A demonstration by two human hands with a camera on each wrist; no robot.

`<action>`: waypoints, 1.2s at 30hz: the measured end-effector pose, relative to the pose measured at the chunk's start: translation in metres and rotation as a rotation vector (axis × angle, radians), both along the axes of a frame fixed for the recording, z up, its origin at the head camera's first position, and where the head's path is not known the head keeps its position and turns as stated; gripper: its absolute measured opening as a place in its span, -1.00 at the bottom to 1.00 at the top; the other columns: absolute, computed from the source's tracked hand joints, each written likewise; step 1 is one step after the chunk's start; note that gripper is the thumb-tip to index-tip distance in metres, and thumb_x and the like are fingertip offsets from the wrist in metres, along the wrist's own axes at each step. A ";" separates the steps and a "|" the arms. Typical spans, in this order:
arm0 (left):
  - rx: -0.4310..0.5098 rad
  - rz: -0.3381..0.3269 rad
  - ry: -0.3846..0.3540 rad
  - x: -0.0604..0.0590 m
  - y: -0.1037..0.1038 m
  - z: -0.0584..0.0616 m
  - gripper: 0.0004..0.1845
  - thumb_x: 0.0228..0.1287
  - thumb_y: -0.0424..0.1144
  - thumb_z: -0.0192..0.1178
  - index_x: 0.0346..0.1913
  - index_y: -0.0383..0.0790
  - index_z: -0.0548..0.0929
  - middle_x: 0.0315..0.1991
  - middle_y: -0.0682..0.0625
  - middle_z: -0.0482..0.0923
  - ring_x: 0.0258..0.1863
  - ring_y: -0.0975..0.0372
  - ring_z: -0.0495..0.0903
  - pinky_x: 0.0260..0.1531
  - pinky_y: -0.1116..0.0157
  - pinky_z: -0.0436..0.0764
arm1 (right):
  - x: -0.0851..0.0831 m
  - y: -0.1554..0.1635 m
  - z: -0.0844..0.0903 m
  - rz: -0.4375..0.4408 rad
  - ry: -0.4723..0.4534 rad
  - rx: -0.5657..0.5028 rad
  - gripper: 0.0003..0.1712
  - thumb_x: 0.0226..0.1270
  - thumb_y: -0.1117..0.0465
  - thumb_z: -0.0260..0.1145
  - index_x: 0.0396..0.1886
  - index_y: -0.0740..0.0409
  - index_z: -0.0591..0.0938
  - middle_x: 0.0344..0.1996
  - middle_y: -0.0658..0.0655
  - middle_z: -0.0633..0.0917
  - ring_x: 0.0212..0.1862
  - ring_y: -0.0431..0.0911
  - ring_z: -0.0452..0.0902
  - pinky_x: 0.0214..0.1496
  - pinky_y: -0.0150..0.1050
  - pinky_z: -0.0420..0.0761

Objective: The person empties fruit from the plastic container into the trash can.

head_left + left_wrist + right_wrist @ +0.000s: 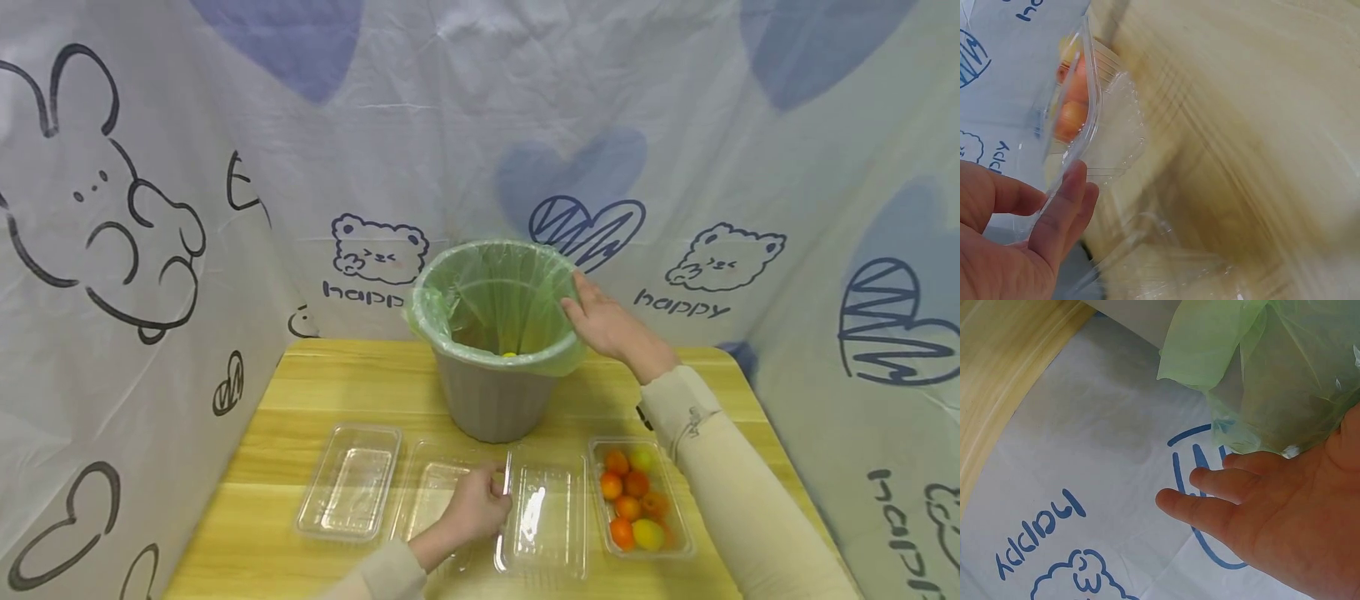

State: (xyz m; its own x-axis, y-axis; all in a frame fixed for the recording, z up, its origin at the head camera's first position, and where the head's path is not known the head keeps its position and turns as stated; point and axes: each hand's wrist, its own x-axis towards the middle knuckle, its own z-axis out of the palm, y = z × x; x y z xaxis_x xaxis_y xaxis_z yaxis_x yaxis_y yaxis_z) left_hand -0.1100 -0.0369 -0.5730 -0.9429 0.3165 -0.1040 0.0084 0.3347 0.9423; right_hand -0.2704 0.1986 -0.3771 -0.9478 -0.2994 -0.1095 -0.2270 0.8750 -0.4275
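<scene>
A grey bin [491, 392] lined with a green bag [495, 300] is seen at the far middle of the wooden surface [337, 383]; a small yellow item [509, 354] lies at the bag's bottom. The right hand [611, 325] is held spread, fingers fairly straight, at the bin's right rim, touching or just beside the bag's folded edge, likely to steady it; exact contact cannot be told. The left hand [472, 508] is pinched on the upright edge of a clear clamshell tray [540, 517] at the near middle, seemingly at the hinge between lid and base, so the lid is kept lifted. Another clear tray [351, 479] lies open to the near left. A tray of small tomatoes [636, 500], orange and yellow-green, sits at the near right, just beside the held tray. A printed cloth backdrop [675, 125] closes in the far and side edges. The bin stands between the trays and the backdrop.
</scene>
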 end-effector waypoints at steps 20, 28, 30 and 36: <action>-0.078 -0.010 -0.041 0.006 0.010 -0.021 -0.35 0.31 -0.55 0.16 0.44 -0.72 0.30 -0.69 0.14 0.38 -0.85 0.38 0.42 -0.83 0.52 0.44 | 0.000 0.000 -0.002 -0.009 -0.014 -0.015 -0.11 0.70 -0.30 -0.44 0.72 0.06 -0.43 0.72 0.26 -0.26 0.73 0.26 -0.30 0.77 0.17 -0.21; -0.139 -0.055 -0.012 0.003 0.005 -0.016 -0.35 0.31 -0.46 0.16 0.39 -0.79 0.30 -0.82 0.22 0.33 -0.89 0.47 0.26 -0.87 0.57 0.29 | -0.001 0.000 -0.003 0.001 0.006 -0.021 -0.10 0.70 -0.31 -0.44 0.72 0.11 -0.39 0.72 0.24 -0.26 0.73 0.26 -0.29 0.78 0.17 -0.19; -0.124 -0.070 -0.030 0.001 0.001 -0.010 -0.36 0.32 -0.46 0.15 0.38 -0.78 0.32 -0.82 0.20 0.35 -0.87 0.45 0.29 -0.84 0.55 0.36 | -0.001 0.000 -0.003 0.002 0.001 -0.026 -0.09 0.70 -0.31 -0.44 0.72 0.10 -0.39 0.72 0.24 -0.26 0.73 0.25 -0.30 0.78 0.16 -0.20; -0.080 -0.057 -0.003 -0.014 -0.020 0.019 -0.50 0.36 -0.43 0.16 0.27 -0.72 0.50 -0.60 -0.05 0.64 -0.69 0.18 0.65 -0.59 0.29 0.77 | -0.001 0.000 -0.003 0.001 -0.008 -0.038 -0.09 0.69 -0.32 -0.43 0.71 0.09 -0.42 0.72 0.26 -0.27 0.73 0.27 -0.31 0.77 0.17 -0.22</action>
State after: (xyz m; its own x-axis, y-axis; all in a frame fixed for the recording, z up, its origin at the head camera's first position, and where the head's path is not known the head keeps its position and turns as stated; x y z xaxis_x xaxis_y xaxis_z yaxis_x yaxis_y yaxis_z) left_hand -0.1242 -0.0566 -0.5536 -0.9232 0.3602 -0.1340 0.0268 0.4082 0.9125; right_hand -0.2719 0.1986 -0.3804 -0.9468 -0.3040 -0.1058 -0.2239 0.8580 -0.4623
